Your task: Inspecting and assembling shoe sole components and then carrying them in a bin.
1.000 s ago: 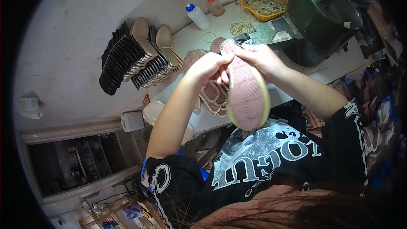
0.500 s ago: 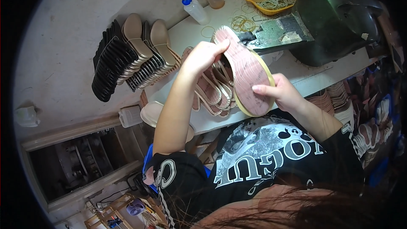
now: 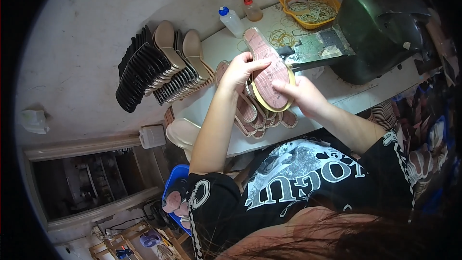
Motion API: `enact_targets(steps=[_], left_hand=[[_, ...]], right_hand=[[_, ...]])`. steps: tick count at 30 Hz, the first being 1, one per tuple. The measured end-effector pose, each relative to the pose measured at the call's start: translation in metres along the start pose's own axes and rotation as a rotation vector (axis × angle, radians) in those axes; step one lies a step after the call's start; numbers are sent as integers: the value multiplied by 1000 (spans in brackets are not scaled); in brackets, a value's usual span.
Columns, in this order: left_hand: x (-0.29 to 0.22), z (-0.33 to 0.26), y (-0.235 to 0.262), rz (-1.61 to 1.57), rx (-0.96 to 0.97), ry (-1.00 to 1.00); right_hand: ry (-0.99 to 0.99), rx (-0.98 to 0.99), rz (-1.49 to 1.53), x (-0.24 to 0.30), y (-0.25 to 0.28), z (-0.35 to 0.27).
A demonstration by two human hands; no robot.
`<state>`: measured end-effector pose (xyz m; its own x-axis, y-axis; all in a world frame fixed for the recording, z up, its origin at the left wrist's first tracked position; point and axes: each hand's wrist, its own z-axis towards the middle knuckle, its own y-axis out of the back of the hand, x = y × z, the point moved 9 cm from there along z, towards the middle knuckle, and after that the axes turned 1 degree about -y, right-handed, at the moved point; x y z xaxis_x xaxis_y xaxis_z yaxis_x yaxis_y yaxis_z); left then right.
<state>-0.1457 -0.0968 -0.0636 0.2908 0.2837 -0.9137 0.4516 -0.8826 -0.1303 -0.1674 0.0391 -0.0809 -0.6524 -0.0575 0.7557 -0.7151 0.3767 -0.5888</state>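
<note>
Sole (image 3: 270, 77) held over white table (image 3: 358, 89), orange basket (image 3: 312, 25), scuffed wall (image 3: 82, 58)

l hand (image 3: 239, 72) & r hand (image 3: 309, 97) hold pink sole (image 3: 269, 78) abv wht tbl (image 3: 353, 89)

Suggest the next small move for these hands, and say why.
Perhaps press along the yellow rim with the right hand: that hand grips the pink sole near its lower end, where the rim shows, while the left hand holds it higher up, which should steady it.
</note>
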Motion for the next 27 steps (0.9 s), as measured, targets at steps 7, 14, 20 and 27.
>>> enact_targets(steps=[7,14,20,27], left_hand=[[0,6,16,93,-95,88],[-46,37,51,872,-266,-229],[-38,51,-7,705,539,-49],[-50,38,-4,887,488,-43]], right_hand=[[-40,56,46,-11,-7,-3],[24,-48,239,-4,-6,12],[24,-92,259,-1,-3,15],[20,-176,269,-2,2,20]])
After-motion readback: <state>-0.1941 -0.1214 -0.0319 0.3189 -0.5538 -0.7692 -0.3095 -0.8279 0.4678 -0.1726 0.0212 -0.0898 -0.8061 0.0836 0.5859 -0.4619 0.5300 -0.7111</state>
